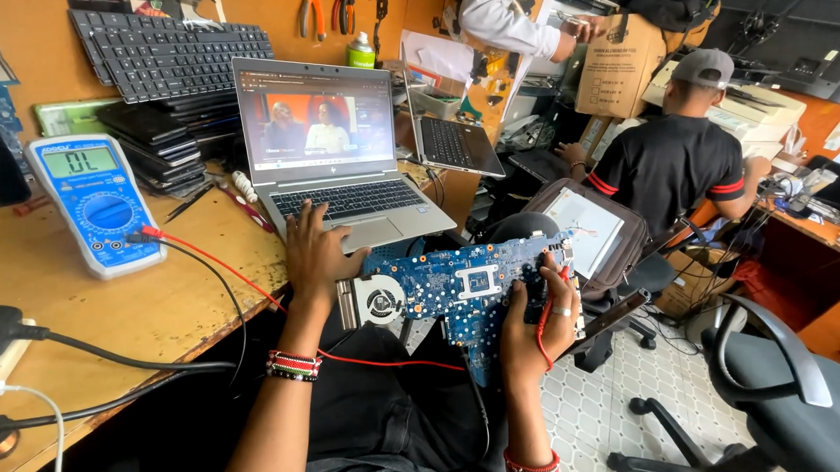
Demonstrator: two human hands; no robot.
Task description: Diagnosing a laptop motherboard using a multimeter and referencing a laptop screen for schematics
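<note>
Clamped on the right edge of a blue circuit board (459,290), right hand (535,320), fingers curled round the board's edge, ring on one finger, red lead (387,361) pinched along with it and looping over the palm. Board held over the lap, just off the near edge of the wooden bench (115,312), tilted toward the camera, small round fan (381,301) at its left end, square socket near its middle. Left hand (316,254) spread flat, fingers apart, gripping nothing, resting on the near left corner of the open silver laptop (344,187), fingertips on the keys and palm rest. Beaded bands on both wrists.

Red lead running from the right hand across the lap, up and left to a blue multimeter (93,205) lying on the bench, far left of the laptop; black lead (217,280) from the same meter dropping off the bench edge. Laptop screen lit, showing a video with two people. Stack of closed dark laptops (161,143) just behind the meter, black keyboard (167,49) leaning on the wall above it. Pliers (312,12) hanging on the far wall, green spray can (361,52) beside them. Second, smaller laptop (454,142) open just right of the silver one. Black cables (89,355) across the near left of the bench.

Far right, person in a black shirt and grey cap (678,153) seated facing away at another desk; another person's white sleeve (501,24) at far centre. Empty grey office chair (779,382) near right on a tiled floor.
</note>
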